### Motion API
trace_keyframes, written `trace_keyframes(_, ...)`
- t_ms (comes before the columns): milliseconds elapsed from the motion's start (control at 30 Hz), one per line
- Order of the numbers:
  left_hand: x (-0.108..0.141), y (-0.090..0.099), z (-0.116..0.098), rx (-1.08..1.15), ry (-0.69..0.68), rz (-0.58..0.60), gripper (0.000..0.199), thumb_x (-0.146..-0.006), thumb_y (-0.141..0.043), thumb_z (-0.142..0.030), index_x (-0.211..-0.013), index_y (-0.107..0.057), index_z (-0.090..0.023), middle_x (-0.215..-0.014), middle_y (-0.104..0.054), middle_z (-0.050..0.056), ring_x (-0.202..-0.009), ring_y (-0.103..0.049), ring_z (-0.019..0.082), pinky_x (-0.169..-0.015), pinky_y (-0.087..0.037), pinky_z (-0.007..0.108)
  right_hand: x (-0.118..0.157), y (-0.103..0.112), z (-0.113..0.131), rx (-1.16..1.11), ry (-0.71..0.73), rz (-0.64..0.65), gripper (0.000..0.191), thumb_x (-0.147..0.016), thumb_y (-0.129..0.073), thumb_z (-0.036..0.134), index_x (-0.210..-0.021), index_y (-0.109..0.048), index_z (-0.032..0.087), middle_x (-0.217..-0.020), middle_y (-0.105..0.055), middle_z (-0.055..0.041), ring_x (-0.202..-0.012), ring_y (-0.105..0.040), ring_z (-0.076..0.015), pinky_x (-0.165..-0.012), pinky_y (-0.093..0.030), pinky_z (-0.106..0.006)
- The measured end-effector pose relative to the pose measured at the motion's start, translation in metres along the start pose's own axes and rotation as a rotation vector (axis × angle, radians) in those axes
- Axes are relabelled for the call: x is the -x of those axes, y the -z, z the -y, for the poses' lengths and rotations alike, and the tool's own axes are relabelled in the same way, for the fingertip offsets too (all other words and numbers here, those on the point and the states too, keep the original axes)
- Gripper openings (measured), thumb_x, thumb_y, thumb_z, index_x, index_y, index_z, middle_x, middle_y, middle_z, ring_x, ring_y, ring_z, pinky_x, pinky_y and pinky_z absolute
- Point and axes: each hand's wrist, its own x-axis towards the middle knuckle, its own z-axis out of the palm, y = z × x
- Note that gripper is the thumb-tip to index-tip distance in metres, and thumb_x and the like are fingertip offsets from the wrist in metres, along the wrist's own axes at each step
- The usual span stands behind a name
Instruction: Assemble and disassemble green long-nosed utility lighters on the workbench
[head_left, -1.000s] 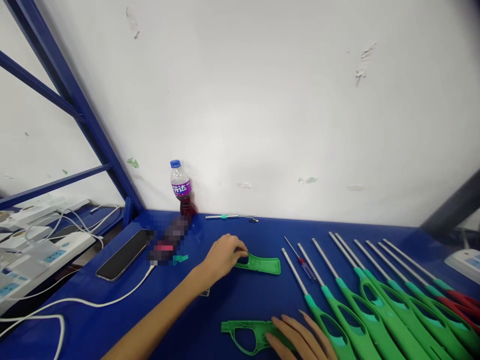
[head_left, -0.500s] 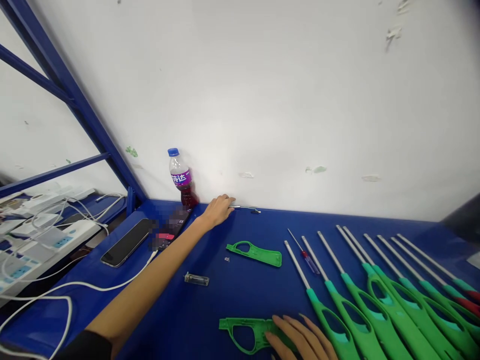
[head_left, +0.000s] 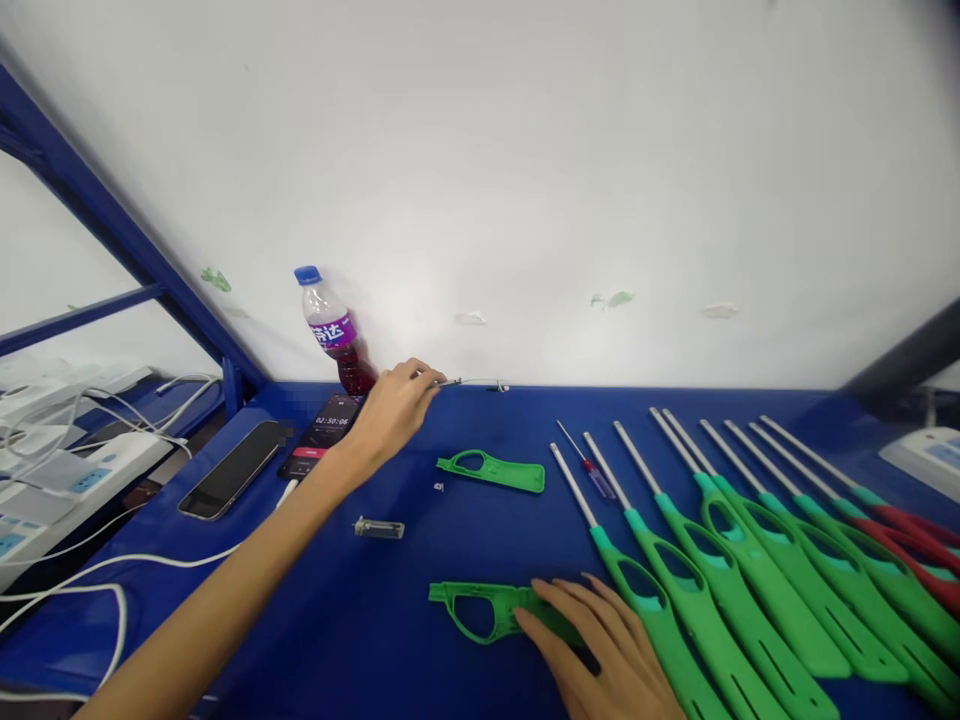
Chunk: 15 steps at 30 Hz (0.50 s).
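My left hand (head_left: 401,400) reaches to the table's back edge by the wall. Its fingers are closed on the end of a thin wired metal part (head_left: 480,380); the gripped end is hidden. At the front, my right hand (head_left: 600,645) curls over the right end of a green lighter casing half (head_left: 480,610) lying on the table, covering part of it. Another green casing half (head_left: 499,470) lies farther back. Beside it are a tiny metallic piece (head_left: 439,487) and a clear lighter fuel tank (head_left: 379,528).
Several green long-neck lighters (head_left: 720,585) lie in a row at right, with red-handled ones (head_left: 911,545) beyond. A screwdriver (head_left: 589,465) rests among them. At left are two phones (head_left: 232,470), a drink bottle (head_left: 334,330), a white cable (head_left: 165,560) and power strips (head_left: 90,480).
The camera view has shifted, so the scene sits higher and further left. My left hand still has the wired part at the wall; my right hand stays on the casing half.
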Motion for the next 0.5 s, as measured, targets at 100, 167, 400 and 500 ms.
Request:
trace_keyframes(100,0.043,0.034,-0.025,0.055,-0.028,-0.081,0.027,-0.11,-0.046,-0.028,-0.123,-0.068,-0.021,-0.119,-0.069,0.008,-0.11,-0.066,0.023,-0.097,-0.053,0.043,0.002,0.009,-0.003,0.001,-0.006,0.076,0.044,-0.101,-0.052,0.027,-0.143,-0.062,0.033,-0.142,-0.065,-0.0028,-0.122,-0.068,-0.0223,-0.098,-0.061,-0.038)
trace_keyframes(167,0.078,0.051,-0.043,0.077,-0.05,-0.102,0.028,-0.11,-0.045,-0.031,-0.123,-0.069,-0.024,-0.116,-0.071,0.006,-0.106,-0.067,0.023,-0.093,-0.052,0.04,0.002,0.012,-0.001,-0.005,-0.045,0.097,0.044,-0.101,-0.05,0.026,-0.143,-0.062,0.032,-0.144,-0.063,-0.0032,-0.124,-0.067,-0.0236,-0.097,-0.061,-0.04)
trace_keyframes(400,0.18,0.049,-0.075,0.146,-0.01,-0.038,0.031,-0.108,-0.044,-0.021,-0.124,-0.069,-0.032,-0.109,-0.074,0.002,-0.094,-0.069,0.019,-0.078,-0.053,0.031,0.005,0.01,0.003,-0.015,-0.067,0.132,0.043,-0.103,-0.05,0.028,-0.144,-0.061,0.033,-0.145,-0.062,-0.0022,-0.127,-0.065,-0.0235,-0.097,-0.062,-0.038)
trace_keyframes(500,0.201,0.038,-0.071,0.193,0.052,0.007,0.031,-0.11,-0.043,-0.028,-0.123,-0.07,-0.035,-0.109,-0.074,0.0,-0.092,-0.07,0.018,-0.075,-0.055,0.028,0.008,0.009,0.002,-0.05,-0.089,0.132,0.044,-0.104,-0.05,0.03,-0.147,-0.059,0.032,-0.146,-0.061,-0.0027,-0.129,-0.063,-0.0241,-0.098,-0.061,-0.038)
